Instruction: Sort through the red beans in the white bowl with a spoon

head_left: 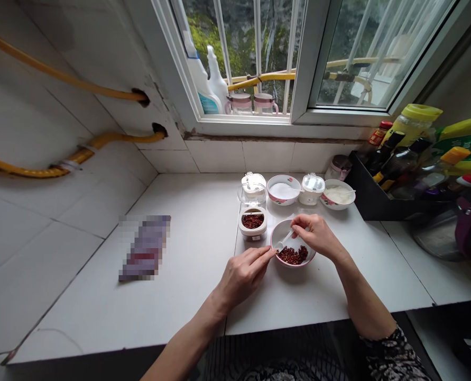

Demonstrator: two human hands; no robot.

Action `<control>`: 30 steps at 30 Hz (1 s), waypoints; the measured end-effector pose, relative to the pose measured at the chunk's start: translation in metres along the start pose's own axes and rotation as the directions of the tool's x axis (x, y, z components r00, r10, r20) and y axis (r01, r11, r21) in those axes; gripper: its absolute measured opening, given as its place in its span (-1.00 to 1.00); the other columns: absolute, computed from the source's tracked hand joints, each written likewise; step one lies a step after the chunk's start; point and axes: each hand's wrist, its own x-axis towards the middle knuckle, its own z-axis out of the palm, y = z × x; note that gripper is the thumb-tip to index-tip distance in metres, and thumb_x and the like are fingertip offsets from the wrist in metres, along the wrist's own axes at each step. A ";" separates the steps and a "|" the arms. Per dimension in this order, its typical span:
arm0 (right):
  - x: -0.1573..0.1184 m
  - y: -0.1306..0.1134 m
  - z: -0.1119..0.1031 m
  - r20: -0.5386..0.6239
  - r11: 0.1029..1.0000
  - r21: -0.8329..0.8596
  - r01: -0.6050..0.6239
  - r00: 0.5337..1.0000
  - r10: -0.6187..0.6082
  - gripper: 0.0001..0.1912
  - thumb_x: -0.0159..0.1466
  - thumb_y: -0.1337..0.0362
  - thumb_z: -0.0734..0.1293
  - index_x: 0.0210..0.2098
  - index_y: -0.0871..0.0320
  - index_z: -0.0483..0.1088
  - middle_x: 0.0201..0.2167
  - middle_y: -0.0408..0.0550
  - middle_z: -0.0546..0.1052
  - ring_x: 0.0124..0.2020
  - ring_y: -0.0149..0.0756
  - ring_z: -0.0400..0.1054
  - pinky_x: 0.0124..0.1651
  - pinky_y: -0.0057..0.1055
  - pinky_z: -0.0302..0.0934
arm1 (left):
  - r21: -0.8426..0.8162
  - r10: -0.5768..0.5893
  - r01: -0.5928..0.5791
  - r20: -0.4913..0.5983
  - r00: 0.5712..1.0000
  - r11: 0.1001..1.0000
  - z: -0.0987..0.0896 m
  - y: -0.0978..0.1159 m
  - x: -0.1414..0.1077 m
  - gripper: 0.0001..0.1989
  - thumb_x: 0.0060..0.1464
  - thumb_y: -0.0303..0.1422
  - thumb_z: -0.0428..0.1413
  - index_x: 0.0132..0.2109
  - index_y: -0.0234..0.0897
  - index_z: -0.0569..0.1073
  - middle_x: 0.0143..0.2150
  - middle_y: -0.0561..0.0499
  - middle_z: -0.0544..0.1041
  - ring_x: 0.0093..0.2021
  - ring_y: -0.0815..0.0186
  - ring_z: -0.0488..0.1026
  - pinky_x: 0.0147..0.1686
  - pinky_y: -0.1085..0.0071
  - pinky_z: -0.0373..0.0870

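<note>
a long white tiled countertop (179, 312) is seen beneath everything, with a black rectangular box of bottles (378, 203) set at its right end. by the near bowl two bare hands are seen: the left hand (241, 275) is laid with its fingertips at the rim, though whether the bowl is gripped by the thumb cannot be told; the right hand (314, 235) is closed at the fingertips. behind, two floral-edged bowls of pale contents (283, 202) (338, 205) are placed, a white-lidded clear jar (312, 185) between them. the near bowl, white ceramic with a pink rim (296, 242), is stood beside a squat cream-rimmed jar (253, 233), left open. a small white plastic spoon (283, 242) is pinched by the right hand, its tip dipped inside the near bowl. dark red dried pieces (294, 255) are split between bowl and jar — work seemingly partway, neither one emptied.
</note>
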 end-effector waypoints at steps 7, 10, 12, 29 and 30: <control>0.003 0.007 -0.004 -0.009 0.966 0.240 -0.094 0.995 0.099 -0.85 0.15 0.21 0.33 -0.45 0.16 0.44 -0.56 -0.10 0.55 -0.46 -0.29 0.45 -0.35 -0.38 0.27 | -0.003 0.002 -0.002 0.008 1.000 1.000 -0.001 0.001 0.002 -0.62 0.26 -0.57 0.01 0.16 -0.27 0.42 -0.04 -0.12 0.60 -0.14 0.27 0.57 -0.19 0.39 0.57; 0.005 0.008 -0.007 -0.005 0.942 0.317 -0.113 0.993 0.121 -0.81 0.11 0.16 0.37 -0.46 0.17 0.45 -0.59 -0.09 0.54 -0.49 -0.30 0.43 -0.36 -0.38 0.27 | -0.007 0.004 -0.004 0.004 1.000 1.000 -0.001 0.001 0.002 -0.64 0.25 -0.58 0.01 0.14 -0.29 0.43 -0.05 -0.12 0.60 -0.14 0.27 0.58 -0.20 0.39 0.57; 0.006 0.009 -0.010 0.002 0.926 0.355 -0.131 0.990 0.140 -0.80 0.09 0.15 0.39 -0.45 0.18 0.45 -0.60 -0.08 0.54 -0.51 -0.31 0.42 -0.37 -0.37 0.27 | -0.005 0.008 -0.008 -0.005 1.000 1.000 -0.001 0.001 0.003 -0.65 0.25 -0.58 0.02 0.14 -0.29 0.44 -0.05 -0.12 0.60 -0.15 0.27 0.58 -0.22 0.39 0.57; 0.020 -0.006 0.002 -0.257 0.858 0.513 0.033 0.959 0.117 -0.72 0.08 0.07 0.45 -0.41 0.16 0.45 -0.54 -0.05 0.58 -0.48 -0.27 0.46 -0.34 -0.33 0.30 | 0.008 0.014 -0.014 -0.011 1.000 1.000 -0.001 0.003 0.004 -0.70 0.27 -0.56 0.02 0.10 -0.31 0.46 -0.08 -0.11 0.61 -0.18 0.27 0.58 -0.24 0.39 0.56; 0.021 -0.010 0.007 -0.303 0.871 0.485 0.080 0.950 0.081 -0.74 0.12 0.08 0.42 -0.38 0.15 0.44 -0.51 -0.05 0.59 -0.45 -0.25 0.48 -0.32 -0.32 0.31 | 0.008 0.013 -0.013 -0.008 1.000 1.000 -0.001 0.002 0.004 -0.69 0.27 -0.56 0.02 0.11 -0.31 0.46 -0.08 -0.11 0.61 -0.17 0.28 0.58 -0.23 0.39 0.56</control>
